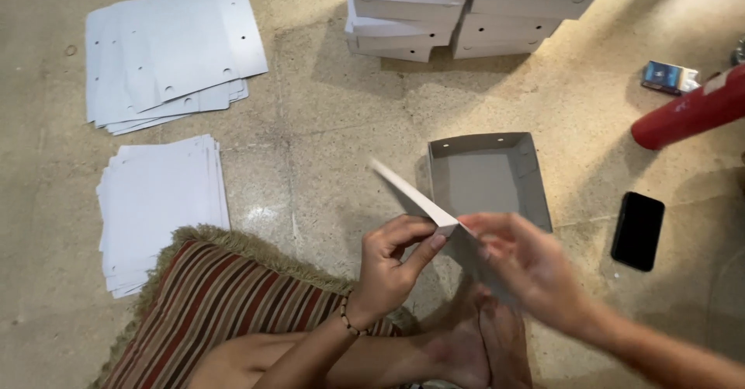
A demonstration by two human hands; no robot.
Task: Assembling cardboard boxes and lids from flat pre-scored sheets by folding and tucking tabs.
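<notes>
Head view, looking down at a person sitting on the floor (pixel 310 156). The left hand (pixel 392 265) is pinching the near corner of a flat white cardboard sheet (pixel 411 196), thumb and forefinger closing together on its edge, the other fingers curling under. The right hand (pixel 524 269), blurred, is lying against the same corner from the other side, fingers loosely spread; whether it is gripping the sheet cannot be told. The sheet is slanting up and away to the left from between both hands, seen nearly edge-on.

Just beyond the hands, an open grey folded box (pixel 489 175) is sitting on the floor, its hollow facing up. At upper left and left, two piles of flat white sheets (pixel 167 47) are lying well apart from the hands. At top centre, folded white boxes (pixel 466 12) are standing in stacks. To the right, a black phone (pixel 638 230) is lying screen-down or dark, with a red cylinder (pixel 691 111) and a small blue packet (pixel 666 76) beyond it. A striped fringed cushion (pixel 217 303) is lying at lower left, beside the person's leg.
</notes>
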